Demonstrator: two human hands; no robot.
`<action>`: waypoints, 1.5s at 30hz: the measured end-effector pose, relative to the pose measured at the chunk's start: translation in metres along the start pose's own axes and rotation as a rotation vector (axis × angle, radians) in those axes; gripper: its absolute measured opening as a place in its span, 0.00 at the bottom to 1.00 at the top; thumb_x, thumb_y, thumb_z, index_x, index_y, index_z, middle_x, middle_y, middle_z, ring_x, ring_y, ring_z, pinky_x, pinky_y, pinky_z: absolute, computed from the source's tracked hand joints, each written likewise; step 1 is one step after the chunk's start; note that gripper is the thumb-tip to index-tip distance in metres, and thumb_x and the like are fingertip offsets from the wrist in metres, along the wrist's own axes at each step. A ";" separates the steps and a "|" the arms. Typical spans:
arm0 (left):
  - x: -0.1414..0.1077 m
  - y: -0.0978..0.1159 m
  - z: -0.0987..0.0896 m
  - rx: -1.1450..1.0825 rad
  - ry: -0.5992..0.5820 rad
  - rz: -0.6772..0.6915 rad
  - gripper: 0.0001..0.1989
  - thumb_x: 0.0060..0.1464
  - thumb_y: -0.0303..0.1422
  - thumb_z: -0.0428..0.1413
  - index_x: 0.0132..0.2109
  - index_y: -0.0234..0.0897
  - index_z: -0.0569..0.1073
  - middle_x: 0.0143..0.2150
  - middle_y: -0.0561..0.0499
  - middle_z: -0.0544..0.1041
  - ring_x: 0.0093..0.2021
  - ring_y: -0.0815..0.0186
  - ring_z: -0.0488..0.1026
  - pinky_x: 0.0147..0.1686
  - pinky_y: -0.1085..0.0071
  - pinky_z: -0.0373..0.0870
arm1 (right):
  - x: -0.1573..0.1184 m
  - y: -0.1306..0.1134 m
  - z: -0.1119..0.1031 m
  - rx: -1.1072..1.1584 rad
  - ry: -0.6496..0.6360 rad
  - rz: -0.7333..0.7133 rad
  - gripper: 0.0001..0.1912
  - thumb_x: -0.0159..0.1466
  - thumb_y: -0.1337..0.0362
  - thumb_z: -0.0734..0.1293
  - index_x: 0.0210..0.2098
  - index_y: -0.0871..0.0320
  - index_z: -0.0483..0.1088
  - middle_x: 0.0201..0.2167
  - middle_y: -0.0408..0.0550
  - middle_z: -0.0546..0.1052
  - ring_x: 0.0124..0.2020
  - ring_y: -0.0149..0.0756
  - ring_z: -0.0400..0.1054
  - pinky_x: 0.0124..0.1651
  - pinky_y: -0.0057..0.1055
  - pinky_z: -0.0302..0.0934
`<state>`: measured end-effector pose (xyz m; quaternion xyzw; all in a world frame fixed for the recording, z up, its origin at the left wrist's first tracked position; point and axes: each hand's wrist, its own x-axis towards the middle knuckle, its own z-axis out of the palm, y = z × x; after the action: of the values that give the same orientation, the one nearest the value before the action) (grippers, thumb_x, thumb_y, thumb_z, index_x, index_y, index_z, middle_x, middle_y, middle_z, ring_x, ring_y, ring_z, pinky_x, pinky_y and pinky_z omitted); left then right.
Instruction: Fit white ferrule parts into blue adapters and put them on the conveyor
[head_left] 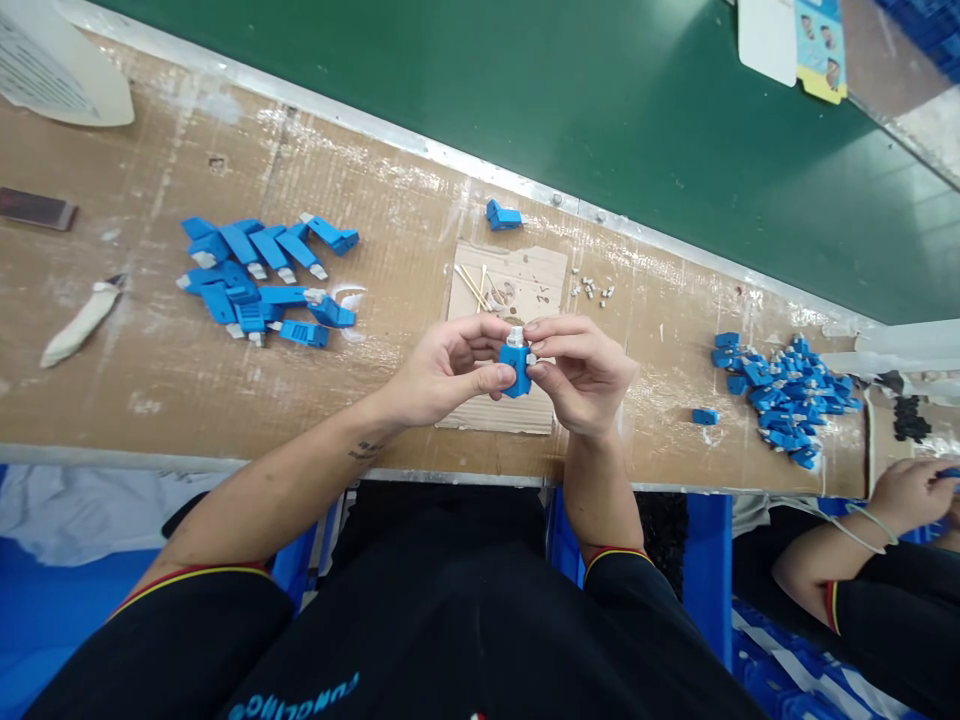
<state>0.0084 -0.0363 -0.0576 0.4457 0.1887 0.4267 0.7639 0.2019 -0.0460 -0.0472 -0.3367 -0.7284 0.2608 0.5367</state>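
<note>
Between my hands is a blue plastic part [514,370] with a white tip, held upright over a piece of cardboard [517,417]. My left hand [454,372] grips its left side, thumb across the front. My right hand [589,375] pinches a small white piece [532,359] against the part's right side. Cotton swabs [474,288] lie on the cardboard beyond my fingers, near dark wet-looking spots. Tiny white pieces [589,288] are scattered just right of the cardboard. Another blue part [504,216] rests behind it.
Blue parts with white tips [247,270] lie grouped at left; a larger heap [799,395] sits at right. A wrapped-handle knife [82,325] and a dark flat block [36,208] are far left. A green surface [480,90] runs behind. A co-worker's arm [847,550] is at right.
</note>
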 end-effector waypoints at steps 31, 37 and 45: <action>-0.006 0.013 0.007 0.285 0.068 0.000 0.14 0.53 0.37 0.73 0.43 0.33 0.82 0.33 0.48 0.82 0.30 0.68 0.79 0.24 0.79 0.75 | 0.004 -0.023 -0.015 -0.174 -0.124 -0.030 0.07 0.67 0.70 0.76 0.39 0.49 0.82 0.41 0.44 0.88 0.39 0.36 0.85 0.41 0.33 0.82; -0.005 0.010 0.002 0.240 0.024 -0.041 0.14 0.54 0.35 0.73 0.43 0.32 0.81 0.33 0.48 0.81 0.30 0.67 0.78 0.24 0.76 0.76 | 0.002 -0.013 -0.017 -0.094 -0.152 -0.011 0.07 0.66 0.69 0.76 0.38 0.49 0.83 0.41 0.44 0.87 0.38 0.34 0.82 0.40 0.32 0.80; -0.010 0.010 0.004 0.058 -0.094 -0.043 0.21 0.61 0.38 0.70 0.48 0.43 0.64 0.38 0.53 0.81 0.30 0.72 0.75 0.30 0.75 0.72 | 0.003 -0.012 -0.013 0.112 -0.200 0.091 0.19 0.69 0.46 0.73 0.55 0.45 0.80 0.51 0.49 0.85 0.53 0.42 0.81 0.51 0.42 0.80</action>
<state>0.0006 -0.0436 -0.0478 0.4830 0.1743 0.3832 0.7678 0.2110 -0.0515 -0.0327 -0.3115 -0.7464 0.3575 0.4670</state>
